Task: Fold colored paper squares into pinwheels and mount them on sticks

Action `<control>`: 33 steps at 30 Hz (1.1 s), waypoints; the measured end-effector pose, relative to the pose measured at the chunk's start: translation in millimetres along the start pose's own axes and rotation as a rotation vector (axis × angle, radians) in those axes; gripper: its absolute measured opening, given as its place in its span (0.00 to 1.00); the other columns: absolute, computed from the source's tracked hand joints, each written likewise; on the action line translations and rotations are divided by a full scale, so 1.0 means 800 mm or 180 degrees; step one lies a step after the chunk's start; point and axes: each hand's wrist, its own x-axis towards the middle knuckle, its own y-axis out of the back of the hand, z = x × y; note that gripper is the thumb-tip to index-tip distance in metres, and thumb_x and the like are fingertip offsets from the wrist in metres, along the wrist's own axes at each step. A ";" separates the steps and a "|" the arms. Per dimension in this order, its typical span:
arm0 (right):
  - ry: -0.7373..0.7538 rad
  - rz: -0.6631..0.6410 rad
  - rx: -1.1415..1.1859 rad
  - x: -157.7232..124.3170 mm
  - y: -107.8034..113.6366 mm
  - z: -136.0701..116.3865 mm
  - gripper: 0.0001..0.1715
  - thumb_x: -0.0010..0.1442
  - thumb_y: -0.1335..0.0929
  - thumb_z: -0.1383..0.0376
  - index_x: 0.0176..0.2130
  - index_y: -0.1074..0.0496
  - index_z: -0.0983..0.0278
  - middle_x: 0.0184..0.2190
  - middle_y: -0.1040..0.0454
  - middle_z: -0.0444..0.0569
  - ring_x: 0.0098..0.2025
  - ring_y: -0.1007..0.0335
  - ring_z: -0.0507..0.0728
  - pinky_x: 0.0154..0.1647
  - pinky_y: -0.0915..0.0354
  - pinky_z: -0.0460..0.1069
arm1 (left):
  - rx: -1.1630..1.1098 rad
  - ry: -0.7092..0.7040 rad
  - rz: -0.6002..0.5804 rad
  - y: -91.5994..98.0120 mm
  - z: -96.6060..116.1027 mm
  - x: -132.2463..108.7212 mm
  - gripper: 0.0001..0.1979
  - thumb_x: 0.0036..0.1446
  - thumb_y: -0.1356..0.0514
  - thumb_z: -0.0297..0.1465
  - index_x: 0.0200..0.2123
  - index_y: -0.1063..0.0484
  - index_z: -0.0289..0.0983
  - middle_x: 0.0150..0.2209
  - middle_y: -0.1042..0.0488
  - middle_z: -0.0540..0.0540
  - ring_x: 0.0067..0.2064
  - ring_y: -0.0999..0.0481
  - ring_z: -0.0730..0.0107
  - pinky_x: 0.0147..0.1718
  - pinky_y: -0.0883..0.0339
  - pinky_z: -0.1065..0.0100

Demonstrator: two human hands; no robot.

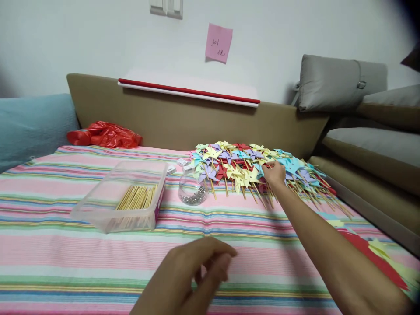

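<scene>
My right hand (274,173) reaches far out onto a pile of paper pinwheels (243,164) on wooden sticks, coloured red, yellow, blue and purple. Its fingers are curled and pinched against a pinwheel at the pile's near edge. My left hand (193,273) hovers low over the striped cloth (98,245), fingers loosely bent and apart, nothing in it. A clear plastic box (126,194) with a bundle of wooden sticks lies left of centre. Beside it stands a small clear jar (193,189) with metal pins at its bottom.
Loose red and yellow paper pieces (377,256) lie at the right edge of the cloth. A red plastic bag (105,134) sits at the back left by a tan headboard (197,118). Grey cushions (341,83) and a sofa stand to the right; a pink note (218,43) hangs on the wall.
</scene>
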 end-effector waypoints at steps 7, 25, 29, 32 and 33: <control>0.1264 -0.0850 -0.0188 -0.097 0.014 -0.073 0.10 0.65 0.36 0.64 0.40 0.25 0.63 0.46 0.26 0.55 0.46 0.28 0.60 0.49 0.34 0.54 | 0.1916 0.0542 -0.0340 0.048 -0.035 0.014 0.18 0.68 0.54 0.40 0.29 0.34 0.41 0.30 0.25 0.46 0.32 0.29 0.60 0.30 0.50 0.64; 0.0320 -0.0666 -0.1535 -0.233 0.312 0.185 0.32 0.54 0.32 0.45 0.53 0.26 0.58 0.53 0.24 0.65 0.56 0.28 0.77 0.54 0.34 0.66 | 0.1949 0.0108 -0.0973 0.012 -0.032 0.019 0.22 0.67 0.55 0.39 0.24 0.32 0.40 0.29 0.23 0.45 0.31 0.29 0.61 0.30 0.49 0.65; 0.0022 -0.0751 -0.1632 -0.223 0.306 0.188 0.34 0.55 0.34 0.41 0.54 0.25 0.56 0.53 0.22 0.61 0.54 0.26 0.74 0.53 0.33 0.63 | 0.1814 0.0136 -0.1100 0.000 -0.026 0.020 0.22 0.67 0.54 0.39 0.24 0.32 0.40 0.27 0.24 0.45 0.30 0.27 0.61 0.30 0.46 0.66; -0.0070 -0.0632 -0.1705 -0.209 0.295 0.187 0.42 0.55 0.36 0.38 0.55 0.26 0.63 0.57 0.26 0.65 0.58 0.30 0.75 0.57 0.36 0.65 | 0.1889 0.0089 -0.1109 -0.003 -0.024 0.019 0.21 0.66 0.53 0.37 0.24 0.30 0.39 0.29 0.23 0.43 0.31 0.27 0.61 0.30 0.46 0.66; -0.0094 -0.0607 -0.1721 -0.205 0.292 0.188 0.44 0.55 0.36 0.37 0.54 0.25 0.66 0.58 0.27 0.66 0.59 0.31 0.76 0.58 0.37 0.65 | 0.1929 0.0078 -0.1092 -0.003 -0.024 0.019 0.21 0.66 0.53 0.37 0.24 0.30 0.39 0.29 0.22 0.43 0.31 0.27 0.61 0.30 0.46 0.66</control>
